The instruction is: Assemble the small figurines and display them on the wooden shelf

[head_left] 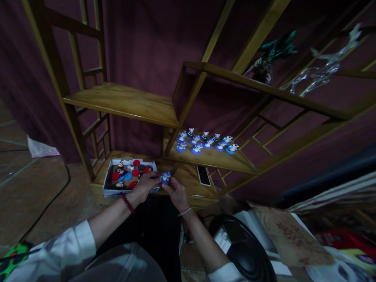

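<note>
A small purple-and-white figurine [165, 177] on a round base is held between both hands in front of the lower shelf. My left hand [146, 185] pinches it from the left, above the right edge of an open cardboard box [111, 192]. From the right, my right hand [177, 193] grips it with thumb and fingers. Inside the box lie several more figurines and red and blue round discs. On the raised shelf just beyond stand several similar figurines [197, 148] in rows, purple ones in front and dark ones behind.
A phone [203, 175] lies on the lower shelf [186, 176], right of my hands. Wooden uprights and an upper left shelf [124, 101] surround the space. A clear deer-shaped ornament [325, 68] is at upper right. A black round stool-like object [248, 256] stands at lower right.
</note>
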{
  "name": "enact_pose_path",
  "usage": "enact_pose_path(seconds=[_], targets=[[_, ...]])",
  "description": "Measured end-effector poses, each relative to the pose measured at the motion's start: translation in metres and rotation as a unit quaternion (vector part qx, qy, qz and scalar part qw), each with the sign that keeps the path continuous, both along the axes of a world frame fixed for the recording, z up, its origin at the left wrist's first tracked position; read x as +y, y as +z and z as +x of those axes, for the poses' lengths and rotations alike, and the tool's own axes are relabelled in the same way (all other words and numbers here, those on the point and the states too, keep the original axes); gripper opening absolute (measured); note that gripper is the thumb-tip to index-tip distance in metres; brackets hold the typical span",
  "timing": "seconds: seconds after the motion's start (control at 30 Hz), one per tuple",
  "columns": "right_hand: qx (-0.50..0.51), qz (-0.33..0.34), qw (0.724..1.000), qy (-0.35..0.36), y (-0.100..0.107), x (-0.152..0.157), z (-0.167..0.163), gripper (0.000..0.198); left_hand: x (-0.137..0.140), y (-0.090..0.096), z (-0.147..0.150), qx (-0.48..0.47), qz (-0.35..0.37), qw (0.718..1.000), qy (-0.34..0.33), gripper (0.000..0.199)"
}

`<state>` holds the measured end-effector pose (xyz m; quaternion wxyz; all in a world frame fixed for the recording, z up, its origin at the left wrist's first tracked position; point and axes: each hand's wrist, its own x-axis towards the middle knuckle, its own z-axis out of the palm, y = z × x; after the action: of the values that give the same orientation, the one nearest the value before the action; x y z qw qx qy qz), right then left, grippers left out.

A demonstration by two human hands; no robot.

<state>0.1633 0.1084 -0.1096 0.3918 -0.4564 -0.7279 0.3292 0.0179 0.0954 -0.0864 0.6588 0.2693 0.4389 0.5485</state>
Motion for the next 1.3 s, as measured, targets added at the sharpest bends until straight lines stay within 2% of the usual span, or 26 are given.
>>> enact_pose_path(seconds=[0.17, 0.4, 0.7, 0.8, 1.0, 1.13, 1.3], targets=[[-0.003, 0.030, 1.000, -0.003, 0.007, -0.003, 0.008, 0.021, -0.004, 0.004, 0.007, 0.019, 0.000, 1.000, -0.012, 0.013], [0.045, 0.013, 0.999, -0.018, 0.008, -0.001, 0.009, 0.034, -0.009, 0.008, 0.008, 0.056, -0.019, 0.998, -0.023, 0.017], [0.047, 0.017, 0.999, -0.014, 0.011, -0.001, 0.011, 0.028, -0.008, 0.013, 0.012, 0.048, -0.021, 0.998, -0.016, 0.013], [0.053, 0.026, 0.998, -0.020, 0.012, -0.001, 0.013, 0.029, -0.006, 0.013, 0.015, 0.034, -0.010, 0.999, -0.011, 0.012], [0.051, 0.035, 0.997, -0.041, 0.013, 0.002, 0.023, 0.032, -0.001, 0.013, 0.026, 0.006, -0.006, 1.000, 0.001, 0.021], [0.040, 0.047, 0.997, -0.056, 0.011, 0.001, 0.031, 0.035, 0.001, 0.013, 0.034, 0.007, 0.007, 1.000, 0.004, 0.017], [0.065, 0.025, 0.997, -0.041, 0.016, -0.003, 0.040, 0.036, 0.001, 0.020, 0.044, 0.018, 0.024, 1.000, -0.004, 0.017]])
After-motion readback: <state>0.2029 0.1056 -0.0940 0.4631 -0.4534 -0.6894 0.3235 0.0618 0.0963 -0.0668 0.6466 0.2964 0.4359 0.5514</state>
